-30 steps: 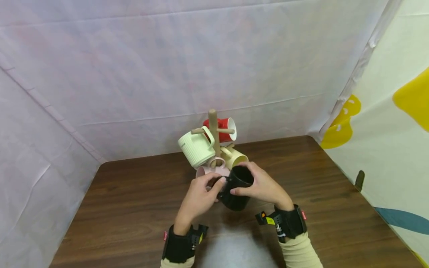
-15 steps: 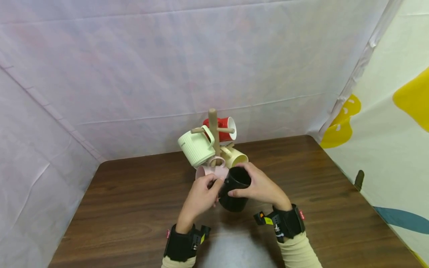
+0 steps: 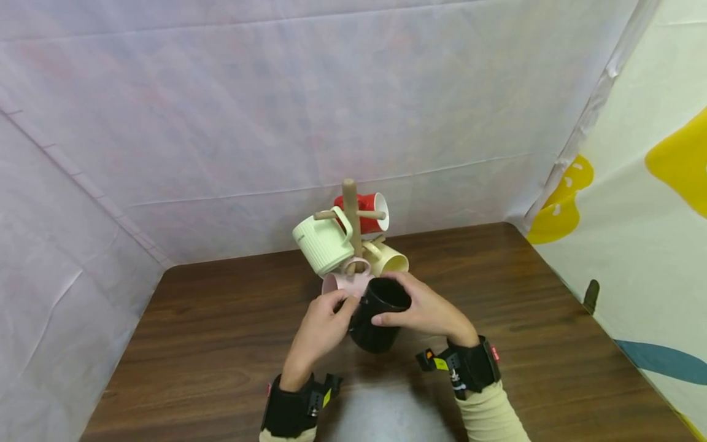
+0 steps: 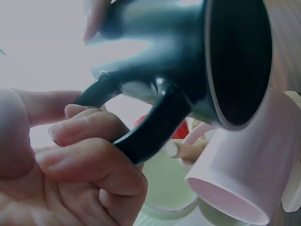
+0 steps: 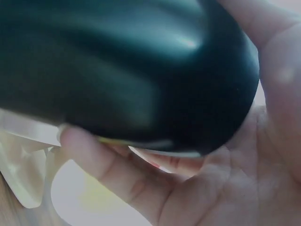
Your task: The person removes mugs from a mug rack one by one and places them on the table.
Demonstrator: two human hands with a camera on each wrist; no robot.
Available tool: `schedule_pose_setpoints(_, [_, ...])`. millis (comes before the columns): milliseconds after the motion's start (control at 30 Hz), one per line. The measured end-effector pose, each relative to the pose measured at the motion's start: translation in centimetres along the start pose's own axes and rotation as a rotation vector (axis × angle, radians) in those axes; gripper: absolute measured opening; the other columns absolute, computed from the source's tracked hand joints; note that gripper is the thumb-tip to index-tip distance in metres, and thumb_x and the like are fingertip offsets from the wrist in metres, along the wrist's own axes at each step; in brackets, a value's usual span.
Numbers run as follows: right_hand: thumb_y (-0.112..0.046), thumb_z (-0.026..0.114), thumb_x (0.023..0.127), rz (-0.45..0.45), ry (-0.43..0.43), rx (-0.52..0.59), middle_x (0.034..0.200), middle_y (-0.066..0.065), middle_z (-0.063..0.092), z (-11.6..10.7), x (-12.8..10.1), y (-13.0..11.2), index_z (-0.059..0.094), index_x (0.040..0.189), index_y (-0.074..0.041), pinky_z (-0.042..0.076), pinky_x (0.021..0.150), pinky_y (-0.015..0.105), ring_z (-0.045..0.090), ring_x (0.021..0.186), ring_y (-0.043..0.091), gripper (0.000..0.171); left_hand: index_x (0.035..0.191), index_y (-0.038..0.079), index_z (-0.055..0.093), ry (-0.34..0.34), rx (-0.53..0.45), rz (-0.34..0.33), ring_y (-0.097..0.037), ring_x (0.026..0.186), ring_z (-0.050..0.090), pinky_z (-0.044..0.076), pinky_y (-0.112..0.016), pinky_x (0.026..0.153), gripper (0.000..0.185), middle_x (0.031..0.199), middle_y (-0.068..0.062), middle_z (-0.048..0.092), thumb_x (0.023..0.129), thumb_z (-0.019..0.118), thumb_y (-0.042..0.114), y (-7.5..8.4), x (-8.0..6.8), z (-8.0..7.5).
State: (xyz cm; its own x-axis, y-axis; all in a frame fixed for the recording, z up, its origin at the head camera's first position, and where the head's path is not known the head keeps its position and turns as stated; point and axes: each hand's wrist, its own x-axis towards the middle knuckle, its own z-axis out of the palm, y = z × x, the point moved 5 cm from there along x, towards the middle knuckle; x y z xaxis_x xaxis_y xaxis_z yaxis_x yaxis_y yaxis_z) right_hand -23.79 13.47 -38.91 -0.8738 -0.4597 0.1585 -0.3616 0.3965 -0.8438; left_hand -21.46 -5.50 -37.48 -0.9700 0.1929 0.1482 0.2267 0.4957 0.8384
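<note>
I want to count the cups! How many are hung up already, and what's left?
Four hang on the wooden rack: red mug, green mug, cream mug, pink mug. The black mug is in both hands, left hand gripping its handle, right hand its body. It isn't hung yet.

You're working in a makeshift recording booth: white sheeting [image 3: 276,104] walls off the back and left, a patterned curtain [image 3: 646,202] hangs at right, enclosing a dark wooden tabletop [image 3: 221,344].
</note>
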Motion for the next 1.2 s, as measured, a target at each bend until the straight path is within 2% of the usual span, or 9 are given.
schedule_pose_setpoints(267, [-0.034,0.084,0.079,0.01,-0.071,0.023,0.127,0.002,0.056,0.3,0.1,0.0,0.046,0.141,-0.017,0.048,0.093,0.04,0.057,0.108,0.018,0.075,0.073,0.014,0.061,-0.004,-0.004,-0.01,-0.012,0.064,0.048,0.04,-0.028,0.06,0.028,0.065,0.006,0.048,0.099,0.057,0.022,0.0,-0.5,-0.7])
schedule_pose_setpoints(600, [-0.032,0.085,0.078,-0.003,-0.079,0.042,0.129,0.001,0.058,0.4,0.1,-0.3,0.045,0.142,-0.015,0.046,0.098,0.042,0.057,0.112,0.019,0.077,0.069,0.01,0.056,-0.003,-0.032,-0.04,-0.012,0.063,0.046,0.037,-0.027,0.057,0.031,0.064,0.004,0.044,0.098,0.056,0.021,-0.3,-0.8,-1.3])
schedule_pose_setpoints(733, [-0.032,0.083,0.08,0.0,-0.093,0.065,0.128,0.005,0.061,0.5,0.0,-0.2,0.041,0.145,-0.012,0.048,0.096,0.04,0.06,0.112,0.02,0.08,0.066,0.01,0.051,0.002,-0.043,-0.052,-0.011,0.063,0.045,0.036,-0.027,0.058,0.035,0.064,0.005,0.041,0.098,0.056,0.022,-0.5,-0.9,-1.6])
schedule_pose_setpoints(933, [-0.023,0.081,0.084,-0.018,-0.129,0.138,0.126,0.014,0.06,0.7,-0.1,-0.2,0.039,0.147,-0.007,0.055,0.089,0.036,0.062,0.108,0.025,0.077,0.066,0.01,0.047,0.014,-0.061,-0.072,-0.012,0.063,0.043,0.034,-0.027,0.059,0.039,0.063,0.004,0.039,0.101,0.055,0.026,-0.9,-1.3,-2.7])
schedule_pose_setpoints(1067, [-0.022,0.079,0.085,-0.018,-0.12,0.129,0.118,0.013,0.061,0.6,0.0,-0.1,0.041,0.145,-0.008,0.055,0.087,0.033,0.062,0.104,0.024,0.073,0.068,0.008,0.049,0.013,-0.094,-0.087,-0.014,0.062,0.043,0.034,-0.027,0.059,0.04,0.063,0.003,0.041,0.102,0.054,0.028,-1.1,-1.7,-3.5])
schedule_pose_setpoints(1200, [-0.022,0.077,0.087,-0.05,-0.089,0.114,0.111,0.01,0.061,0.3,0.2,0.0,0.05,0.139,-0.008,0.056,0.083,0.032,0.062,0.098,0.023,0.06,0.07,0.005,0.049,0.01,-0.136,-0.106,-0.015,0.062,0.043,0.034,-0.026,0.06,0.04,0.064,0.001,0.041,0.103,0.054,0.027,-1.5,-2.1,-4.3])
